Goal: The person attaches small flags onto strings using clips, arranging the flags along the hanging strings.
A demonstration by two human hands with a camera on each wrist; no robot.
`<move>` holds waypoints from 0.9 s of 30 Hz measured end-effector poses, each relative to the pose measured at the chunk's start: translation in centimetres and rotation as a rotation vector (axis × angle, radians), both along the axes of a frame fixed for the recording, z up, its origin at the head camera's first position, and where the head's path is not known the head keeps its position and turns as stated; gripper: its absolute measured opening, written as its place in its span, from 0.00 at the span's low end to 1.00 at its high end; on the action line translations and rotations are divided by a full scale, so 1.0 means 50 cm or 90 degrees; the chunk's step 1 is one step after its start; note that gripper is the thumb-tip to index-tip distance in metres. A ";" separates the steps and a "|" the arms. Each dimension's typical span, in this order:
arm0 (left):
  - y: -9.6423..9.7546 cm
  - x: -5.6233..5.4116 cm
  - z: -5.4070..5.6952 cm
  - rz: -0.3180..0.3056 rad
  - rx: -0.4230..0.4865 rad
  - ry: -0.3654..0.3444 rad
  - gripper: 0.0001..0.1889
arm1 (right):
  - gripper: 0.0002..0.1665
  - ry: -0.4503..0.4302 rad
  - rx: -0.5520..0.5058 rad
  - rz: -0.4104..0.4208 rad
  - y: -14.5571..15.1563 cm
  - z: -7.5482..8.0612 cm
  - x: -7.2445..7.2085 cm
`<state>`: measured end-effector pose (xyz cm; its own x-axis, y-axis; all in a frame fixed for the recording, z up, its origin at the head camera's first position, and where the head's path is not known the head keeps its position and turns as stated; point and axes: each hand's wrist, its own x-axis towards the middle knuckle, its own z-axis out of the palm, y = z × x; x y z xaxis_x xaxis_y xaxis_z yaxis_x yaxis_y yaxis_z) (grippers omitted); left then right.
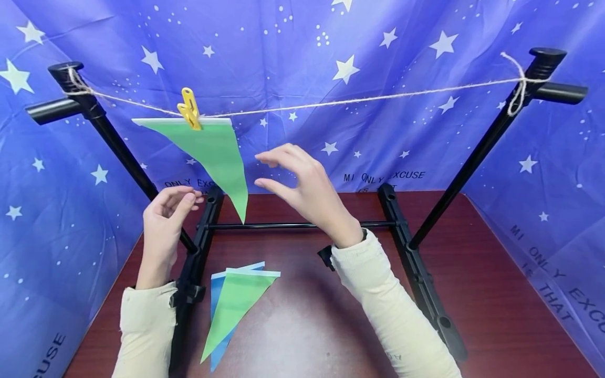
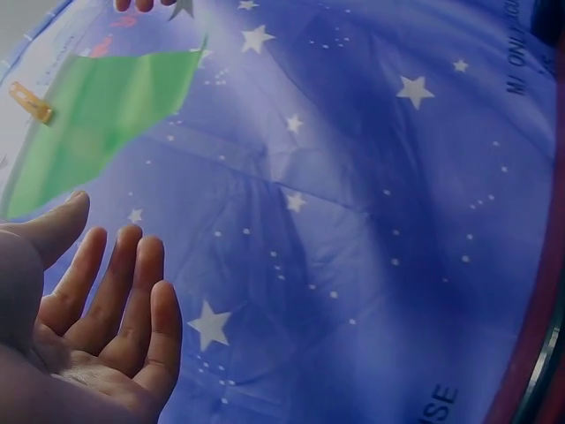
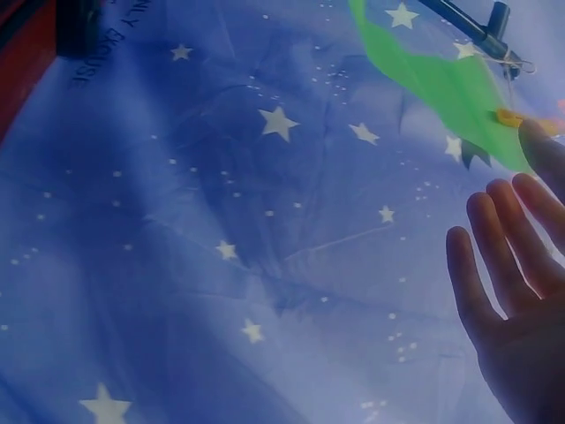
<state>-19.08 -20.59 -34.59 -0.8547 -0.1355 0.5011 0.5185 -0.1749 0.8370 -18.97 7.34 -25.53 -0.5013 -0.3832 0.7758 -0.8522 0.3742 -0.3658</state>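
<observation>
Right now I read both hands as empty: my left hand (image 1: 163, 220) hangs loosely curled at lower left of the hanging green pennant (image 1: 215, 152), my right hand (image 1: 302, 184) spread open just right of it, neither touching. That pennant hangs at upper left of the frame, pegged to the twine (image 1: 354, 100) by a yellow clothespin (image 1: 190, 109). It looks thin, light and floppy, so I'd pinch its white top band. Two more pennants (image 1: 233, 310) lie on the worktop (image 1: 496, 294). Open room runs along the twine rightward; the black stand (image 1: 477, 152) bounds both sides.
</observation>
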 end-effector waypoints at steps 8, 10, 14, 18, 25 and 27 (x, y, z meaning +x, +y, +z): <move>0.000 0.003 -0.032 -0.003 -0.015 -0.031 0.08 | 0.21 -0.054 0.005 -0.024 0.022 -0.053 -0.002; 0.001 0.005 -0.041 0.006 -0.022 -0.047 0.08 | 0.21 -0.068 0.007 -0.028 0.030 -0.067 -0.001; 0.007 0.010 -0.062 0.013 -0.036 -0.069 0.09 | 0.21 -0.078 -0.005 -0.037 0.051 -0.093 -0.002; 0.009 0.015 -0.085 0.018 -0.056 -0.081 0.09 | 0.21 -0.079 -0.007 -0.054 0.076 -0.114 -0.003; 0.001 0.031 -0.131 0.027 -0.098 -0.127 0.11 | 0.20 -0.105 -0.006 -0.063 0.109 -0.150 -0.002; 0.000 0.035 -0.141 0.036 -0.115 -0.141 0.12 | 0.19 -0.113 -0.008 -0.066 0.117 -0.160 -0.001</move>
